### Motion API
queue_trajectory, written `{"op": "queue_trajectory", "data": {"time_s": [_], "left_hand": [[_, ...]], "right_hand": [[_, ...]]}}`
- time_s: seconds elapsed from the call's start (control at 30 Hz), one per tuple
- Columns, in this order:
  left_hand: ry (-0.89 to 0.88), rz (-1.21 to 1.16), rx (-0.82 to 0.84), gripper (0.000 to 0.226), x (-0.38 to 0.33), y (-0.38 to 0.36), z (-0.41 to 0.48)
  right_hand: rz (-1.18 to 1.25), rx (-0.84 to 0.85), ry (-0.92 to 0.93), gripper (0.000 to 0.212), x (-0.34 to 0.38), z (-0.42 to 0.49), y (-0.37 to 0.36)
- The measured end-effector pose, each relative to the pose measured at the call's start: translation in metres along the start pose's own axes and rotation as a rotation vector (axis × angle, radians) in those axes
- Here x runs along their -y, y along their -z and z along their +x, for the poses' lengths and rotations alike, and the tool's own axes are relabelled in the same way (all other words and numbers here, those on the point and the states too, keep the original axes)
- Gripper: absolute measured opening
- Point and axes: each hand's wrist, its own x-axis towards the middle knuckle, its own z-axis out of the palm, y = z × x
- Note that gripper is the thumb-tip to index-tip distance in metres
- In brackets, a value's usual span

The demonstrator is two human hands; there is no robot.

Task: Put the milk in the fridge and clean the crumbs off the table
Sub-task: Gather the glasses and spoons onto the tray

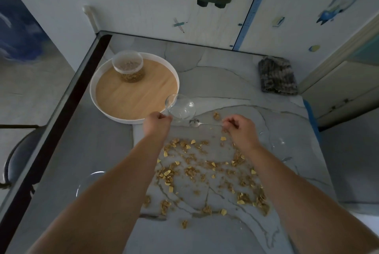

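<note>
Crumbs (205, 169) lie scattered over the near middle of the desk (225, 81), between my forearms. There is no milk in view, so I cannot place it.

Left hand (156, 124): fingers curled narrow, pinching the near rim of the glass bowl (181, 108). The bowl is tilted, with its mouth turned toward the tray (93, 98). Right hand (239, 128): fingers curled, apparently pinching the end of the spoon (194, 123) handle. The spoon bowl lies on the desk just beside the glass bowl.

Risks, as I judge them:
- The rim pinch on smooth glass looks thin. A slip would drop or roll the bowl against the tray rim.
- Scooping with the spoon may flick light flakes outward. The pile reaches close to the near edge, so some could go to the floor.
- Forearms hang low over the crumbs and could drag them.
- The grey cloth (276, 77) sits well apart at the far right corner. Reaching for it while both hands are occupied invites a fumble.
</note>
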Motion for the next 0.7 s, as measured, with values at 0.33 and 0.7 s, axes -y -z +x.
{"op": "queue_trajectory", "data": {"time_s": [0.33, 0.7], "left_hand": [[0.041, -0.192, 0.136, 0.026, -0.034, 0.042, 0.001], [0.042, -0.351, 0.187, 0.028, -0.049, 0.105, 0.027]], "right_hand": [[0.207, -0.017, 0.004, 0.007, 0.065, 0.011, -0.017], [0.250, 0.017, 0.112, 0.002, 0.130, 0.030, -0.070]]}}
